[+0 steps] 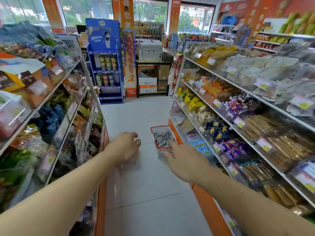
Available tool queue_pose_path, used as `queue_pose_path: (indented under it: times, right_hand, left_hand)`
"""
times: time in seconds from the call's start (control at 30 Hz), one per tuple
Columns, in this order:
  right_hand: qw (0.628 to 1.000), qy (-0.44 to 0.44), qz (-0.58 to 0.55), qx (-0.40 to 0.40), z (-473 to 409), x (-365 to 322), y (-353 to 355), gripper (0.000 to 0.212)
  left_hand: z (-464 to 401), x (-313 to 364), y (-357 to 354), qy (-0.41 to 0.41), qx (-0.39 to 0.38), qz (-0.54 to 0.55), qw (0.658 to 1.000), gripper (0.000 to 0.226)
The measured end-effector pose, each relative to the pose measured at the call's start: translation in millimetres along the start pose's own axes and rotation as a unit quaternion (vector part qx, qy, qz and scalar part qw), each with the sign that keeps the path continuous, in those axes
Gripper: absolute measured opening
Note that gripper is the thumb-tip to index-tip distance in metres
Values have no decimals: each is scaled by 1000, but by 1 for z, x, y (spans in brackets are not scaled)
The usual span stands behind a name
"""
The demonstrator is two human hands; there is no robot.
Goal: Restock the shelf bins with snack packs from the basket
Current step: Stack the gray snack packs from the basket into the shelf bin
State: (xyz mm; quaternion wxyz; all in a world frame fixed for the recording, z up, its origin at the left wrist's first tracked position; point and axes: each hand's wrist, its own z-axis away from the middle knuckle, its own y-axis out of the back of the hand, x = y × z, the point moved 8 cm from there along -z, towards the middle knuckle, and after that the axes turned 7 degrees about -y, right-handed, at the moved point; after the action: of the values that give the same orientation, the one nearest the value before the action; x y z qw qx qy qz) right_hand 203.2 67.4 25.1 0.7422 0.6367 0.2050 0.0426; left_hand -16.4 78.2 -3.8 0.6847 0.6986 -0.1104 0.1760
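Observation:
A white basket with a red rim (154, 137) stands on the floor against the foot of the right shelf, filled with several small grey snack packs (162, 137). My right hand (185, 160) stretches toward it with fingers spread, the fingertips over its near edge; I cannot tell if they touch it. My left hand (125, 147) hovers over the aisle floor to the left of the basket, fingers loosely curled and holding nothing. Clear shelf bins (238, 120) full of wrapped snacks run along the right shelf.
A second shelf of snack bags (51, 106) lines the left side of the narrow aisle. The grey tiled floor (146, 184) runs ahead to a blue display stand (106, 65) and a table with a white printer (150, 49).

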Motion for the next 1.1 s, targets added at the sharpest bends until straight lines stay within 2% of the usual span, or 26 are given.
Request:
queue_pose_path:
  times: [0.17, 0.43, 0.53, 0.67, 0.83, 1.0, 1.1]
  right_hand:
    - [999, -23, 6, -29, -65, -17, -11, 39]
    - [995, -55, -3, -78, -171, -9, -24, 45]
    - [994, -50, -21, -96, -221, 2, -33, 37]
    - [992, -35, -13, -120, -294, 22, -42, 50]
    - [987, -28, -18, -158, -378, 38, -43, 45]
    - [985, -33, -10, -171, -464, 43, -47, 30]
    - [984, -39, -3, -176, -513, 39, -50, 33]
  left_hand:
    - [-66, -44, -10, 0, -37, 2, 999, 47]
    - [-171, -68, -23, -16, -56, 4, 998, 45]
    - [-216, -76, -35, -1, -75, 5, 997, 45]
    - [-278, -86, -49, 22, -88, -8, 996, 47]
    - [-352, -104, -54, 48, -89, 2, 995, 49]
    - [-429, -135, -54, 56, -89, 4, 994, 47]
    - [-482, -154, -56, 49, -90, 14, 995, 46]
